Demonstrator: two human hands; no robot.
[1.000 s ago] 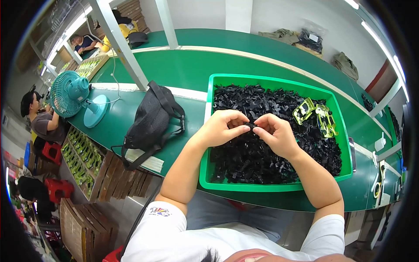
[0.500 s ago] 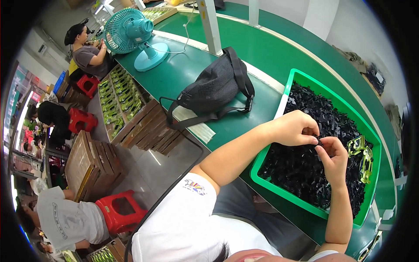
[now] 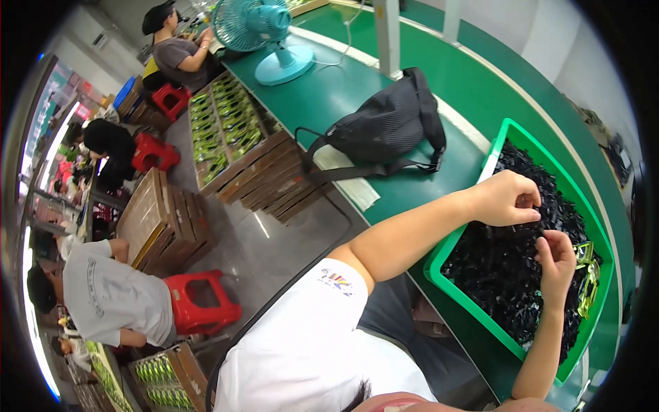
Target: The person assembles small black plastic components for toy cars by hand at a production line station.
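A green plastic tray (image 3: 475, 313) full of small black plastic pieces (image 3: 480, 275) stands on the green bench. Over the heap, my left hand (image 3: 506, 198) has its fingers curled into a pinch. Slightly nearer and to the right, my right hand (image 3: 555, 262) pinches too, with thumb and forefinger together. A small gap separates the two hands. Whatever lies between the fingertips is too small and dark to tell from the black pieces behind. Shiny yellow-green frame-shaped parts (image 3: 587, 280) rest on the heap by the tray's right wall.
A black mesh bag (image 3: 384, 130) with straps lies left of the tray. Beyond it stands a teal fan (image 3: 283, 65). Stacked wooden trays (image 3: 268, 161) hold yellow-green parts. Red stools (image 3: 199, 302) and several people, one in a grey shirt (image 3: 120, 292), are at the left.
The whole view has shifted, so the scene sits farther right. My hands, close together at the fingertips before, are now slightly apart above the black pieces.
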